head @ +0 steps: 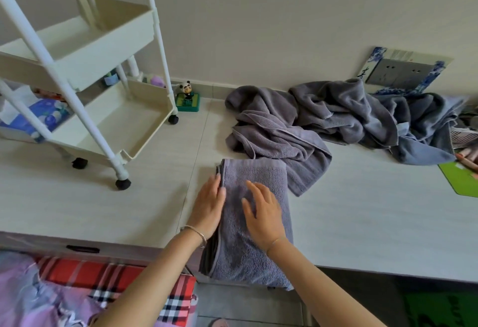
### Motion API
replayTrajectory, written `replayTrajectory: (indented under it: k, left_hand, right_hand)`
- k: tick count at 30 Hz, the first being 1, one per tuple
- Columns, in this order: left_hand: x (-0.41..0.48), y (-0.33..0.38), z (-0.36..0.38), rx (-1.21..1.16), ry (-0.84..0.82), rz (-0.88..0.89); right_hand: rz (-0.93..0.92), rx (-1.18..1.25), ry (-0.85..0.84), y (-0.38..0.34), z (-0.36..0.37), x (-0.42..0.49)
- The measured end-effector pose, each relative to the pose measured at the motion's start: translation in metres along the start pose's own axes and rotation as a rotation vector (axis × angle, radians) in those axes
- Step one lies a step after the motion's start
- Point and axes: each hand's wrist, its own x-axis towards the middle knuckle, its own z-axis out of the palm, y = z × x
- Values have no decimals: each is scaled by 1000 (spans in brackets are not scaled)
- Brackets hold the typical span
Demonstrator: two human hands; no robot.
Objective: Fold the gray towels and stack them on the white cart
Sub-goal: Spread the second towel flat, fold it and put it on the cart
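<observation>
Here, left hand (pixel 209 210) and right hand (pixel 262 213) rest flat on the folded gray towel (pixel 254 254) at the surface's (pixel 362 223) near edge, grip slack, holding nothing.
Soft and floppy, likely light: best scooped from beneath both long sides.

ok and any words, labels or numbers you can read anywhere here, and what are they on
No text reads clearly.
Blue-and-white socket surround: one black brush character at its left edge, partly hidden, unreadable.
Blue package seen behind the white cart: print too blurred.
Green floor mat: dark shapes, possibly letters, unreadable.
</observation>
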Motion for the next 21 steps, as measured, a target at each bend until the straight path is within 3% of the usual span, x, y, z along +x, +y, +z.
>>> replayTrajectory:
  k: [3,5,14,18,21]
  left_hand:
    - [2,-3,10,522,31,358]
    - [5,-9,20,649,-30,406]
    - [14,-13,19,728,-68,261]
    - [19,-14,15,709,-61,274]
    - [23,-12,15,734,-22,310]
  right_hand:
    - [80,-259,-93,26,2,-11]
    - [66,-355,-78,41,7,-13]
    - [-32,-358,-186,43,-11,5]
    - [-293,-257,-98,27,-16,-39]
    - [-483,-299,-253,36,-10,-60]
